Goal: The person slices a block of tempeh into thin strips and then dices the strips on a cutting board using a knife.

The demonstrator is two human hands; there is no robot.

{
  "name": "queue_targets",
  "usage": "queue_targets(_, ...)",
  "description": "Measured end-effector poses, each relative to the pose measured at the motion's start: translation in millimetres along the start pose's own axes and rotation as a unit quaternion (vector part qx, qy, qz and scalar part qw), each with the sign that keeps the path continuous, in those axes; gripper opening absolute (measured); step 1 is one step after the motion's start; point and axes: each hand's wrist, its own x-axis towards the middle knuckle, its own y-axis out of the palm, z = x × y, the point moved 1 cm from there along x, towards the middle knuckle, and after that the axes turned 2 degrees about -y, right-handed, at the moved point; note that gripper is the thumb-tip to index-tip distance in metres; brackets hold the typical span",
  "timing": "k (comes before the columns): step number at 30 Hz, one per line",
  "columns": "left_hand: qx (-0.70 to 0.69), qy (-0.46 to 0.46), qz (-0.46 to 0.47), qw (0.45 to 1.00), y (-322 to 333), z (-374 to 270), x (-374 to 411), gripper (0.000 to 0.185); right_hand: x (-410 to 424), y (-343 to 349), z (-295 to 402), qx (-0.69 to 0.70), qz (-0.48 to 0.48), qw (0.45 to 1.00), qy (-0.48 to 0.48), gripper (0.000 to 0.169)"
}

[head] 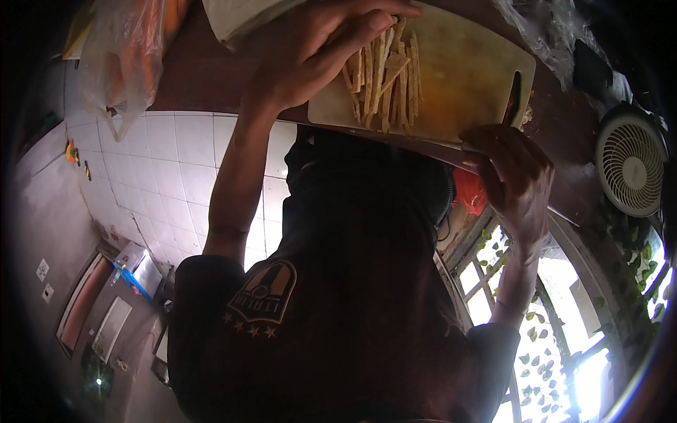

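Observation:
A pale plastic cutting board (455, 69) lies along the table's near side, with a bundle of pale yellow strips (389, 84) on its left part. My left hand (328, 58) reaches over the board's left end. Its thumb and forefinger close around the far ends of the strips; the other fingers are mostly hidden. At the near right edge of the board, below its slotted handle, is my right hand (510, 164) with bent fingers. Something pale shows between its fingertips and thumb, but I cannot tell whether it is the board's edge or a separate thing.
A clear plastic bag with orange contents (127, 58) hangs over the dark red table (195, 79) at the left. A whitish container (238, 21) stands beyond my left wrist. On the right are a crumpled clear bag (550, 31) and a round fan (632, 164).

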Motion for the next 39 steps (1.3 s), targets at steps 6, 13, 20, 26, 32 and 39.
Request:
queue_targets(6,0.037,0.01,-0.009,0.999,0.8,-2.3,2.5,0.044,-1.4,8.8,-11.1,-0.022,-0.044,0.999,0.007,0.024)
queue_targets(13,-0.021,-0.018,0.038,0.999,-3.0,-3.6,11.3,0.05,3.9,2.2,-8.1,-0.004,-0.008,0.999,-0.041,0.026)
queue_targets(20,-0.094,0.052,0.068,0.992,-4.2,-2.1,22.6,0.039,16.6,19.3,13.5,-0.017,-0.054,0.998,-0.003,0.024)
queue_targets(26,0.031,-0.014,-0.107,0.994,-12.8,-33.2,-16.2,0.029,-14.6,18.5,29.3,0.087,-0.095,0.985,0.112,0.022)
queue_targets(32,0.278,-0.052,-0.256,0.925,25.3,-34.5,-77.5,0.035,-34.7,26.7,49.9,0.116,-0.147,0.929,0.32,0.019)
queue_targets(39,0.306,-0.071,-0.18,0.932,63.3,-32.6,-76.2,0.064,-1.7,54.9,70.7,0.12,-0.183,0.933,0.286,0.024)
